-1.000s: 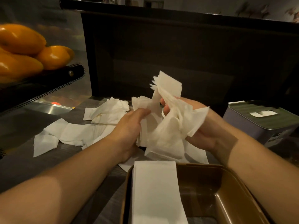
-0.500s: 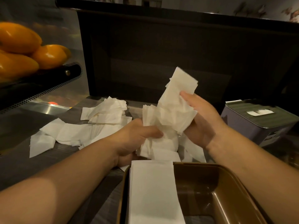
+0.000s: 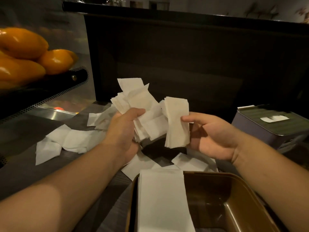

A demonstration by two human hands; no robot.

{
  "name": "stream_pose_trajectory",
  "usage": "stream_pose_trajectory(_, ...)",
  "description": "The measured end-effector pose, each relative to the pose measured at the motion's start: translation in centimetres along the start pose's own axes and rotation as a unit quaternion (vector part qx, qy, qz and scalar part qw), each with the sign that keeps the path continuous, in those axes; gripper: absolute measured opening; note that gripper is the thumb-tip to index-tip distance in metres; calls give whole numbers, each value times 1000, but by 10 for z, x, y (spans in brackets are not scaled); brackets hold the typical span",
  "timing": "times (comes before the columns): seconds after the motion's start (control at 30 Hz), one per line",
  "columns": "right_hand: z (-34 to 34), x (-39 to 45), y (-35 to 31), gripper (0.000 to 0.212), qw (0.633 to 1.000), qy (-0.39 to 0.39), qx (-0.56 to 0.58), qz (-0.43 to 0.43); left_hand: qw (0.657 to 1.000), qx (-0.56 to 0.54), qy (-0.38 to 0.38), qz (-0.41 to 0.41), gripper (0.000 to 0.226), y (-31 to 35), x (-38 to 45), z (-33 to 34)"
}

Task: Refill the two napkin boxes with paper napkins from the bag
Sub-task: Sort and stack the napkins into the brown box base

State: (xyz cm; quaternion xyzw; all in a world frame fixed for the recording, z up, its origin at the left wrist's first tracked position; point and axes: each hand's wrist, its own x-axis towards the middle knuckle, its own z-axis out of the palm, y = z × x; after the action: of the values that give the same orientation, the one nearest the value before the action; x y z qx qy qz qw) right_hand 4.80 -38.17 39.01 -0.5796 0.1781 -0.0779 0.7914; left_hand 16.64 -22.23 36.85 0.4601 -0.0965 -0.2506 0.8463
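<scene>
My left hand (image 3: 122, 129) grips a loose, messy bunch of white paper napkins (image 3: 138, 104) above the counter. My right hand (image 3: 212, 136) pinches a neater folded stack of napkins (image 3: 177, 123) between thumb and fingers, just right of the bunch. An open brown napkin box (image 3: 234, 195) sits at the near edge, with a flat white stack of napkins (image 3: 162, 201) in its left half. A second box (image 3: 270, 128), grey with a green lid and a napkin in its slot, stands closed at the right. No bag is in view.
Loose napkins (image 3: 70, 141) lie scattered on the dark counter to the left and under my hands. Orange fruits (image 3: 28, 52) fill a black perforated tray (image 3: 55, 87) at the upper left. A dark panel (image 3: 184, 56) rises behind the counter.
The single clump held by both hands has been split: my right hand drew a folded stack off to the right, while my left hand keeps the messy bunch.
</scene>
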Motion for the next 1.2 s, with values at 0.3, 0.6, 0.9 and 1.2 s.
stream_pose_trajectory(0.3,0,-3,-1,50,999,-24,36,-18,998,53,16,43,28,-1,1,-2)
stream_pose_trajectory(0.6,0,-10,-8,51,994,-53,99,-18,994,109,-17,13,25,-4,-2,0)
stream_pose_trajectory(0.9,5,-6,-11,43,963,-66,232,-119,973,205,-107,-8,23,-14,-4,-1)
stream_pose_trajectory(1.2,-8,-2,-8,60,985,2,136,-105,996,22,-41,-71,28,-5,0,-3)
